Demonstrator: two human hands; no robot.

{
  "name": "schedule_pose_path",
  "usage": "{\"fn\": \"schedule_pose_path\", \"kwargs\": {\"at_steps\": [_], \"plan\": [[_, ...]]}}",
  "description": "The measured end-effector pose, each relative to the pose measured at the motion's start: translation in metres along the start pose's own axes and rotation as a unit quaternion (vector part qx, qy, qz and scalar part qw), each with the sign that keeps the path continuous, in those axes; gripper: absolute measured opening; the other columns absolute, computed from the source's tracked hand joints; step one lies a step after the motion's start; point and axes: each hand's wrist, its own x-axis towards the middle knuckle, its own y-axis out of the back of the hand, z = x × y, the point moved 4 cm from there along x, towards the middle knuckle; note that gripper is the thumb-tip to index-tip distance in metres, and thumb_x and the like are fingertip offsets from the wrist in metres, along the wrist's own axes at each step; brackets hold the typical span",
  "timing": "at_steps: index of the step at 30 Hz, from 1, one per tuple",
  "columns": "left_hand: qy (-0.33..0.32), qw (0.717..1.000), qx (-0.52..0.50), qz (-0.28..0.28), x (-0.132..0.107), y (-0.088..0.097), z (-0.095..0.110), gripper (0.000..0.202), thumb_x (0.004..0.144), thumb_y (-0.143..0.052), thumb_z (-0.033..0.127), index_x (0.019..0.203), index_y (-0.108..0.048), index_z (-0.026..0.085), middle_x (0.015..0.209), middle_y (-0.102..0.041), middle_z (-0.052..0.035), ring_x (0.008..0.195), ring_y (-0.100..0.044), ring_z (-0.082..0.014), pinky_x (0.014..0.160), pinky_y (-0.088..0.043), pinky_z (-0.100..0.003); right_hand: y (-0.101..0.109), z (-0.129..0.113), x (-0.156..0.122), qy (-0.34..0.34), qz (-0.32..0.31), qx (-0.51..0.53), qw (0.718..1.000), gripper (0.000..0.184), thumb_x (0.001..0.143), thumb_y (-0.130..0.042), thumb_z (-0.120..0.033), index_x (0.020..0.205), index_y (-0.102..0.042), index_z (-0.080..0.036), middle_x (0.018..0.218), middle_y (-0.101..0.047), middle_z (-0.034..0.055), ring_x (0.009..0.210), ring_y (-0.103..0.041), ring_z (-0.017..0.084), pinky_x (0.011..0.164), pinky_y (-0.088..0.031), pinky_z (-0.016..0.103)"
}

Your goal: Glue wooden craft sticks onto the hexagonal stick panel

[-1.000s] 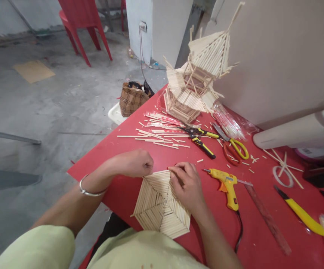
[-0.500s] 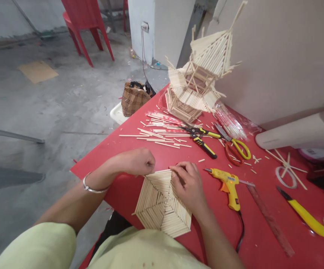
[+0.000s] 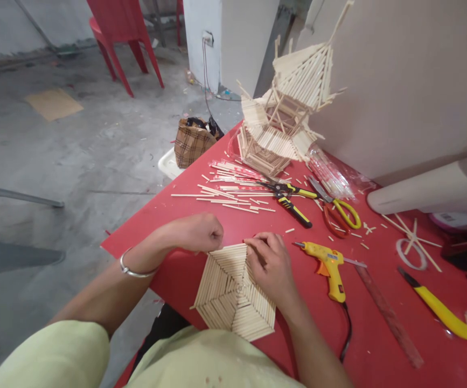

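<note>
A hexagonal panel of thin wooden sticks (image 3: 221, 291), laid in concentric rows, is on the table close to my body. My left hand (image 3: 201, 233) is closed at its upper left corner, with the fingertips mostly hidden under the fist. At the upper right corner, my right hand (image 3: 271, 264) pinches the outermost stick with thumb and finger, the other fingers curled over the panel's right side. To the right of that hand lies a yellow glue gun (image 3: 328, 264) with a clear glue stick in its back.
Loose sticks (image 3: 225, 202), pliers (image 3: 292, 205) and scissors (image 3: 336, 207) lie beyond my hands. A tiered stick model (image 3: 281, 124) stands at the far corner. On the right are a ruler-like strip (image 3: 390, 318), a yellow-handled knife (image 3: 439, 307), a tape ring (image 3: 411, 254) and a white roll (image 3: 427, 188).
</note>
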Motion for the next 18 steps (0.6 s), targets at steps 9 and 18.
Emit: {"fn": "schedule_pose_path", "kwargs": {"at_steps": [9, 18], "plan": [[-0.002, 1.0, -0.012, 0.005, 0.0, -0.0005, -0.0026, 0.014, 0.067, -0.051, 0.019, 0.055, -0.057, 0.017, 0.051, -0.055, 0.0, 0.049, -0.048, -0.0115, 0.049, -0.031, -0.024, 0.0001, 0.001, 0.0, 0.003, 0.002, -0.003, 1.0, 0.02, 0.095, -0.054, -0.021, 0.106, -0.071, -0.021, 0.1, -0.061, 0.0078, 0.096, -0.054, 0.022, 0.086, -0.047, 0.04], [0.022, 1.0, -0.018, -0.008, -0.0016, -0.0011, -0.0035, 0.012, 0.068, -0.051, 0.02, 0.058, -0.058, 0.017, 0.051, -0.056, 0.0009, 0.045, -0.05, -0.0114, 0.048, -0.034, -0.023, -0.0002, 0.0006, 0.0002, 0.0, -0.001, -0.004, 1.0, 0.02, 0.095, -0.053, -0.022, 0.106, -0.07, -0.023, 0.1, -0.061, 0.0075, 0.097, -0.055, 0.023, 0.086, -0.048, 0.04]]}}
